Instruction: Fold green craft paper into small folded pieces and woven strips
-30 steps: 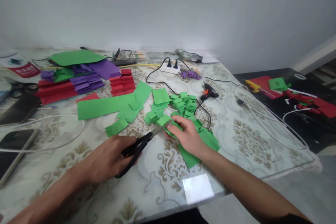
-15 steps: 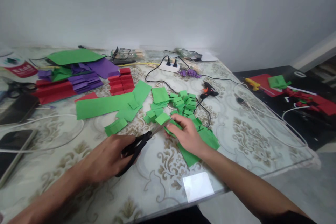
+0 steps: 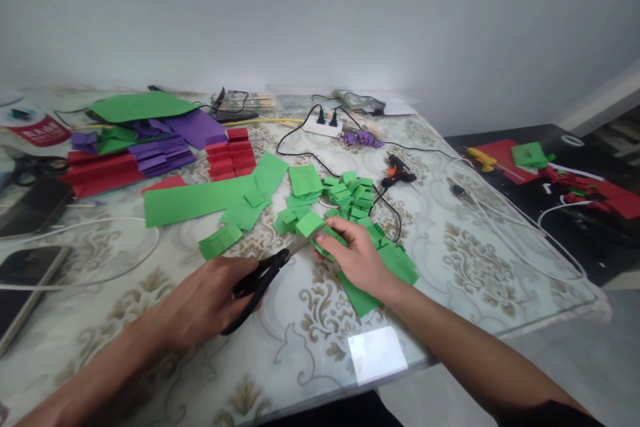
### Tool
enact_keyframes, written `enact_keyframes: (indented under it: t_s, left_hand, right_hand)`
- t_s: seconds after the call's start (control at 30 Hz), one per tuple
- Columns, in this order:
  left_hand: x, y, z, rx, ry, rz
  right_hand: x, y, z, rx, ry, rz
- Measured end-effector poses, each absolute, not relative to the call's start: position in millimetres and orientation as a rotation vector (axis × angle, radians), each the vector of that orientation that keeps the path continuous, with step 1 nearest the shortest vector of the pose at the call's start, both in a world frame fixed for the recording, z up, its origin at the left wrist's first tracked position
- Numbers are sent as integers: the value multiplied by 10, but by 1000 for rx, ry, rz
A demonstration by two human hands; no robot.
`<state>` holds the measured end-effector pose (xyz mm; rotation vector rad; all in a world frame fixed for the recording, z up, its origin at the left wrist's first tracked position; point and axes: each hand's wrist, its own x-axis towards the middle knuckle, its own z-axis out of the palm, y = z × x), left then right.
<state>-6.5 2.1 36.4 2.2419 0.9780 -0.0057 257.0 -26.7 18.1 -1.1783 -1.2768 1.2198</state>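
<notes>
Pale, flower-patterned table [image 3: 200, 383] before a grey wall [image 3: 300, 20]: near the middle, the left hand [image 3: 213, 297] grips scissors [image 3: 280, 259], blades [image 3: 301, 243] against green paper [image 3: 311, 223] that the right hand [image 3: 355, 253] pinches, green scraps [image 3: 347, 195] lying just beyond. Cutting seems in hand; the next snip probably calls for a steady pinch and a squeeze of the handles [image 3: 273, 272].

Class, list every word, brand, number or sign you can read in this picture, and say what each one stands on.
Red-and-white tub: pale lettering on its red band, too blurred to quote.
White power strip: no lettering can be made out.
Black scissors and folded green paper: no lettering visible.
So nothing can be read with certainty.
</notes>
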Motion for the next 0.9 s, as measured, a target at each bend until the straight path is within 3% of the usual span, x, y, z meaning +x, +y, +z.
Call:
enact_keyframes:
  t_s: [0.9]
  left_hand:
    - [-77,27,349,2280,1030,-66]
  right_hand:
    - [2564,-263,170,-1186,-1228,1254]
